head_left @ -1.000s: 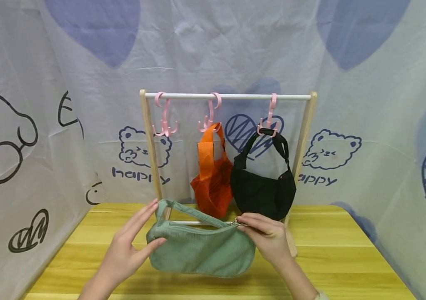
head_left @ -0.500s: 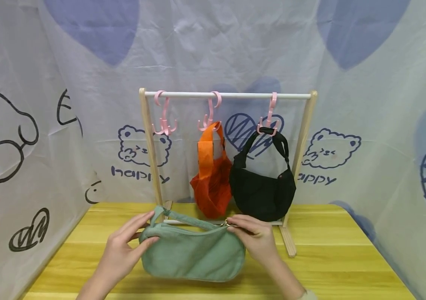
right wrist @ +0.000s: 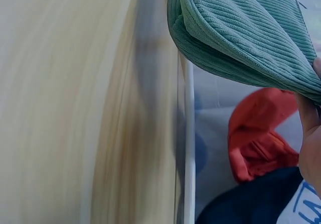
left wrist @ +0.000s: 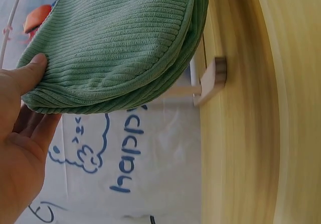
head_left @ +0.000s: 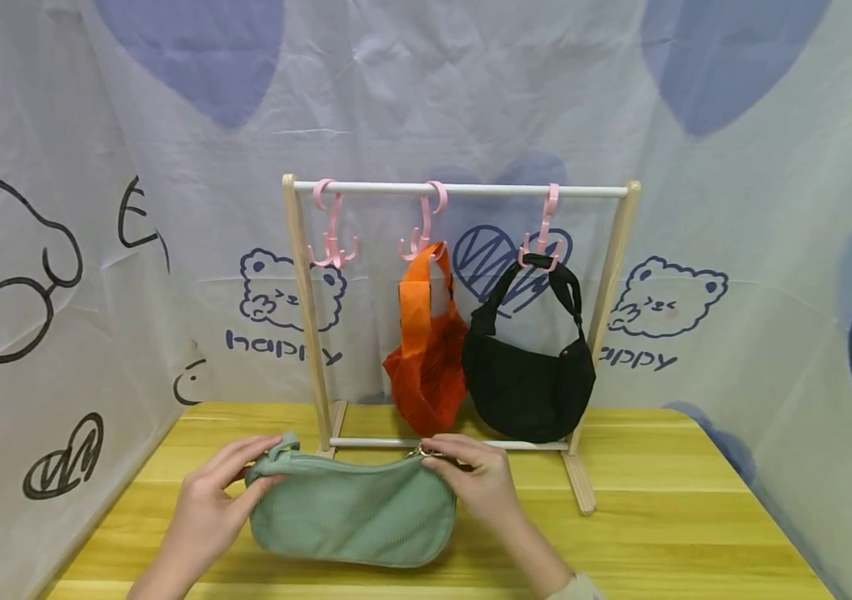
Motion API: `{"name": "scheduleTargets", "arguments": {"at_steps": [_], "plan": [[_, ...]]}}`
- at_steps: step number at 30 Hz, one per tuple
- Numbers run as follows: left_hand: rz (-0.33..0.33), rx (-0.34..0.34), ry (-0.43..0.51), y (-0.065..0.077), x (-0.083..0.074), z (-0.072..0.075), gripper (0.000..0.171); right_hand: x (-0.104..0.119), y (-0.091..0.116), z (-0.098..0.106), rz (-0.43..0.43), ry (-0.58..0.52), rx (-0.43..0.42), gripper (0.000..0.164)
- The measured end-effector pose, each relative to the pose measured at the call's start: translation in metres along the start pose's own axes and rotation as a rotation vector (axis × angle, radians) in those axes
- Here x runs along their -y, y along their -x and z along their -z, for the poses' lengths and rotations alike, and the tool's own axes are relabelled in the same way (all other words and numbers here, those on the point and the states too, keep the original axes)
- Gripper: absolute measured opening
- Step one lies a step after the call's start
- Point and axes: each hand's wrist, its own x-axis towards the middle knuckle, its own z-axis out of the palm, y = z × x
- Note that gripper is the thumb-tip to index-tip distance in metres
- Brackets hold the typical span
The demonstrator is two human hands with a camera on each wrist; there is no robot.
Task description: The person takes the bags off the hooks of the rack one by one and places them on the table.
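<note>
A green corduroy handbag is held up between both hands, over the front of the table. My left hand pinches its upper left corner, thumb in front and fingers behind, as the left wrist view also shows. At the upper right corner, by the metal strap ring, my right hand pinches the bag. Most of the strap is hidden behind the bag; a short loop shows by the left fingers. In the right wrist view the green handbag hangs clear of the wooden tabletop.
Behind the bag stands a rack with a white rail and wooden legs. An orange bag and a black bag hang from pink hooks. A third pink hook at the left carries nothing. A printed cloth surrounds the wooden table.
Both hands have carried the green handbag to the left and slightly down. Its strap, raised earlier, has dropped behind the bag. The left fingers have closed onto the corner.
</note>
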Motion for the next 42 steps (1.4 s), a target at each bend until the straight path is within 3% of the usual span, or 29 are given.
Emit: {"name": "scheduleTargets", "arguments": {"at_steps": [6, 12, 23, 33, 42], "plan": [[0.008, -0.007, -0.007, 0.003, 0.008, 0.015, 0.062, -0.004, 0.001, -0.021, -0.067, -0.026, 0.004, 0.022], [0.036, -0.027, -0.022, 0.007, 0.015, 0.028, 0.062, -0.004, 0.0, -0.041, -0.188, -0.097, 0.013, 0.021], [0.142, -0.045, -0.029, 0.013, 0.031, 0.051, 0.059, -0.003, -0.004, -0.075, -0.351, -0.134, 0.05, 0.023], [0.151, -0.084, -0.154, 0.015, 0.047, 0.071, 0.046, -0.003, -0.005, -0.109, -0.408, -0.112, 0.065, 0.025], [0.229, -0.052, -0.229, 0.01, 0.066, 0.082, 0.033, -0.006, -0.007, -0.132, -0.5, -0.134, 0.091, 0.025]]}}
